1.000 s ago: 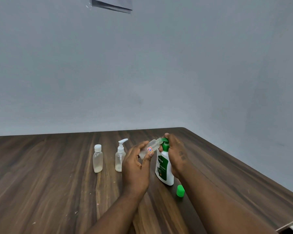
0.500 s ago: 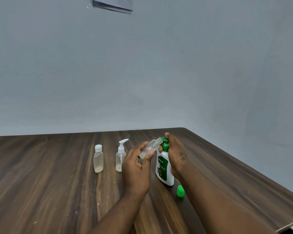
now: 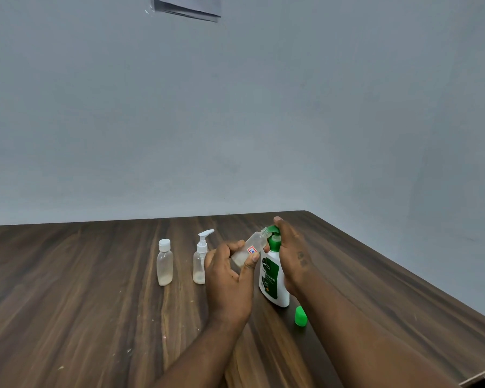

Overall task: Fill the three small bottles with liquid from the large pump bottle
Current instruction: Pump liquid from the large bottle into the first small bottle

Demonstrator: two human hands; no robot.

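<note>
The left hand [image 3: 230,278] is pinching a small clear plastic bottle with a red-and-white sticker [image 3: 249,247] between its thumb and curled fingertips. It is holding the bottle off the table, tilted, with the open neck pointing up and to the right and meeting the green spout of the large white pump bottle [image 3: 275,278]. That bottle, with its green label, is standing upright on the dark wood-grain table [image 3: 81,303], right of centre.

The right hand [image 3: 293,259] is wrapping the pump bottle from the right. Its fingers are lying close together over the green pump head, and the thumb tip is showing at the neck. How much liquid the held bottle is carrying cannot be told.

A loose bright green plastic cap [image 3: 301,317] is lying on the table just near and right of the pump bottle's base.

To the left, a small clear bottle with a white pump top [image 3: 200,264] is standing upright just beside the left hand. Further left stands a small clear bottle with a white screw cap [image 3: 165,264]. Both are showing a little pale liquid at the bottom.

A sheet of paper [image 3: 188,7] is hanging on the grey wall, far above.
</note>
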